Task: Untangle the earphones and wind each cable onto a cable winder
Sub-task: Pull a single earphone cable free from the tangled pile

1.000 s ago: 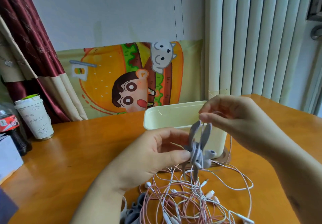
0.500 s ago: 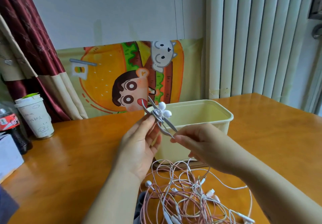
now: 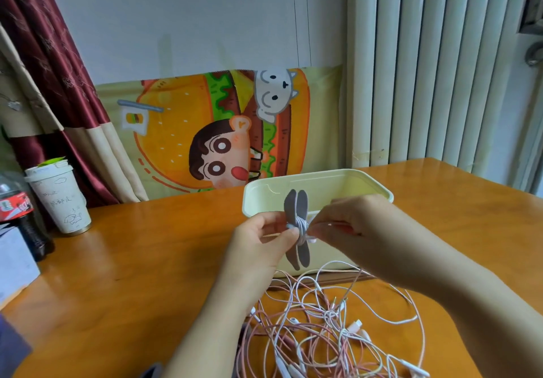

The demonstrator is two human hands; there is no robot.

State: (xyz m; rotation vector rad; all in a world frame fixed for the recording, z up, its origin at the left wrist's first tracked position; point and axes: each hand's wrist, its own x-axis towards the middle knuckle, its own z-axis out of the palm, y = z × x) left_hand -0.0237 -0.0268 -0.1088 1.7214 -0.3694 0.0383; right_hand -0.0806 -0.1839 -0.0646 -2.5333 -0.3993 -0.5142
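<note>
A grey cable winder (image 3: pixel 297 229) with white earphone cable wound round its middle stands upright in the air in front of the bin. My left hand (image 3: pixel 260 241) pinches its middle from the left. From the right, my right hand (image 3: pixel 349 229) grips the wound middle with its fingertips. Below the hands, a tangle of pink and white earphones (image 3: pixel 329 336) lies spread on the wooden table (image 3: pixel 132 275), earbuds and plugs mixed in. Another grey winder (image 3: pixel 152 371) peeks out at the bottom edge.
A pale yellow bin (image 3: pixel 364 185) stands open behind my hands. At the far left are a white paper cup (image 3: pixel 60 198), a cola bottle (image 3: pixel 20 213) and a grey box (image 3: pixel 14 260). A cartoon poster (image 3: pixel 217 131) leans on the wall.
The winder went from upright to tilted and raised with earbuds showing, and now stands upright and lower again. My right hand moved from its top, to its lower end, to its middle.
</note>
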